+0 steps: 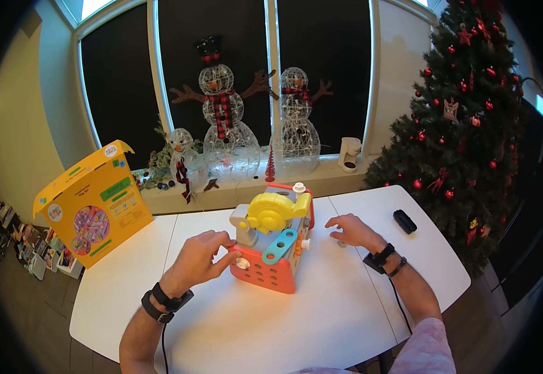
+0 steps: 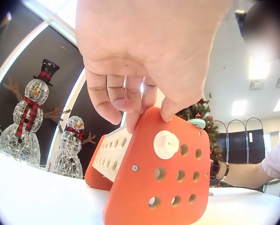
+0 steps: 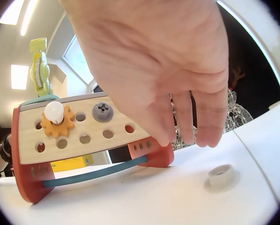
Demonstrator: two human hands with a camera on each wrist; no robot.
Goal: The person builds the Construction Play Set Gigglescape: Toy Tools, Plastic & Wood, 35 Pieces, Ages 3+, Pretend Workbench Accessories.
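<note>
A toy workbench (image 1: 265, 276) with red end panels stands on the white table. My left hand (image 1: 195, 262) grips the top corner of its near panel, thumb on the outer face and fingers behind, just above a white hex bolt head (image 2: 166, 145). My right hand (image 1: 355, 232) hovers beside the bench, fingers loosely extended and holding nothing. Below it on the table lies a whitish nut (image 3: 222, 176). On the bench's side are an orange gear (image 3: 50, 128) with a white bolt and a grey screw (image 3: 102, 112). A yellow toy saw (image 1: 268, 213) and a teal strip (image 1: 273, 252) sit on top.
A yellow box (image 1: 122, 206) stands at the table's left. Near the right edge lies a black case (image 1: 403, 221). Wire snowmen (image 1: 221, 118) and a white appliance (image 1: 349, 154) occupy the sill behind. A decorated Christmas tree (image 1: 452, 137) rises at the right. Wrist cables hang from both arms.
</note>
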